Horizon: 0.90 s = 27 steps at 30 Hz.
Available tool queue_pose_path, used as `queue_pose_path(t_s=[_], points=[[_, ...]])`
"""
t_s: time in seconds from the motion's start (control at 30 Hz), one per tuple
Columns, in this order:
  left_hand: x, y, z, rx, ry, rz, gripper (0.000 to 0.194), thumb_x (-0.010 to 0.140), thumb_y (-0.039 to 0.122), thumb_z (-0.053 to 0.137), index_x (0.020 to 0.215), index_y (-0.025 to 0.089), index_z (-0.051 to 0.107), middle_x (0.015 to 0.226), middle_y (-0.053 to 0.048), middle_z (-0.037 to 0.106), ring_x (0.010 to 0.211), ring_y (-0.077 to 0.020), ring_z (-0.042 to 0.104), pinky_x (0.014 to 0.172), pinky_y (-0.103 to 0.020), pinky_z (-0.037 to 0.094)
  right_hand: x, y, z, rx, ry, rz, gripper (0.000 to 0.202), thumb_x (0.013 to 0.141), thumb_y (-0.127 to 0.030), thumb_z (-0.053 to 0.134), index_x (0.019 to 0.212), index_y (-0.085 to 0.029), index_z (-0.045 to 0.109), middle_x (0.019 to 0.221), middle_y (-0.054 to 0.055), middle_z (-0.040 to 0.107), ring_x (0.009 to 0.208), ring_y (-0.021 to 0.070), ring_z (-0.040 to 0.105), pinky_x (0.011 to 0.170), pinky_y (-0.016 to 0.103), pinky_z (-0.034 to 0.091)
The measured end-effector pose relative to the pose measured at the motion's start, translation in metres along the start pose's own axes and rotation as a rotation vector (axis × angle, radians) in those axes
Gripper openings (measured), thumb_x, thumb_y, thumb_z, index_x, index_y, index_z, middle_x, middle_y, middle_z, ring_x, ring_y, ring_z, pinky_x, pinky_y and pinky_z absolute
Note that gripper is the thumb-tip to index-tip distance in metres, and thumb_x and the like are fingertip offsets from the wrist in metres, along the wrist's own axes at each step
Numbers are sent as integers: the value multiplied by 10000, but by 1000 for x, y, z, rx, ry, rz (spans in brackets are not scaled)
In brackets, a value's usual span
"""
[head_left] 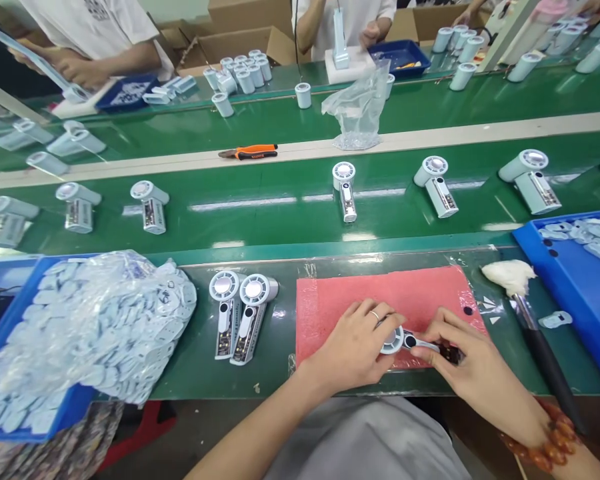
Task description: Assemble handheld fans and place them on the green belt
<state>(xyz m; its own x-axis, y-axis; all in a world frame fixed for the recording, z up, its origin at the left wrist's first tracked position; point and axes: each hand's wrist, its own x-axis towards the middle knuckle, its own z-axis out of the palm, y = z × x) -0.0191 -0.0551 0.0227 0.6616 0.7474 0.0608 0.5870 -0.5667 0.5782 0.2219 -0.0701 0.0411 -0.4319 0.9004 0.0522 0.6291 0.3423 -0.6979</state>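
Note:
On the red mat (pixel 350 300) lies a handheld fan (pixel 393 341), its round head toward the left and its handle toward the right. Fingers of my left hand (pixel 357 343) are wrapped over the round head. My right hand (pixel 463 350) pinches the handle, where a pale cover strip and dark inner parts show between the fingers. Whether the right fingers press the strip or the handle itself is hidden. Two more handheld fans (pixel 251 313) lie side by side left of the mat, their handles uncovered with circuit boards showing.
At left, a blue bin (pixel 50 427) holds a plastic bag (pixel 130 320) of pale pieces. A black-handled tool (pixel 540 347) with a white wrapped head and a blue tray (pixel 535 243) are at right. Fans stand along the green belt (pixel 260 220); pliers (pixel 255 152) lie beyond. Co-workers sit opposite.

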Motion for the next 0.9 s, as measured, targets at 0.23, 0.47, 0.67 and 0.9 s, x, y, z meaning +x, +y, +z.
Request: queue_pose_path(t_s=[0.23, 0.47, 0.67, 0.9], points=[[-17, 21, -4, 161, 59, 158, 248, 1022, 391, 638, 1157, 183, 650, 1320, -87, 698, 1219, -299, 594, 1106, -464, 486, -16, 18, -9, -297, -160, -221, 443, 1017, -547, 668, 1290, -201, 630, 1146, 91, 678, 996, 236, 657, 813, 368, 586], [-12, 35, 6, 391, -109, 154, 587, 1094, 437, 468, 1501, 15, 507, 1324, -181, 707, 1119, -328, 641, 938, -445, 553, -20, 34, 10, -353, -46, -523, 374, 1096, -422, 494, 1191, -97, 654, 971, 107, 668, 872, 219, 589, 747, 351, 518], [-9, 27, 9, 488, -141, 283, 495, 1109, 403, 437, 1388, 25, 592, 1170, -159, 729, 964, -298, 670, 798, -417, 551, -23, 39, 19, -306, 19, -560, 297, 1085, -349, 503, 1165, -111, 660, 976, 115, 665, 881, 216, 576, 750, 349, 502], [-6, 30, 4, 473, -126, 288, 467, 1094, 387, 451, 1361, 33, 600, 1111, -126, 728, 920, -291, 652, 716, -408, 535, -28, 34, 24, -322, 50, -498, 360, 1103, -394, 485, 1181, -91, 662, 1007, 116, 680, 881, 241, 540, 761, 393, 463]])
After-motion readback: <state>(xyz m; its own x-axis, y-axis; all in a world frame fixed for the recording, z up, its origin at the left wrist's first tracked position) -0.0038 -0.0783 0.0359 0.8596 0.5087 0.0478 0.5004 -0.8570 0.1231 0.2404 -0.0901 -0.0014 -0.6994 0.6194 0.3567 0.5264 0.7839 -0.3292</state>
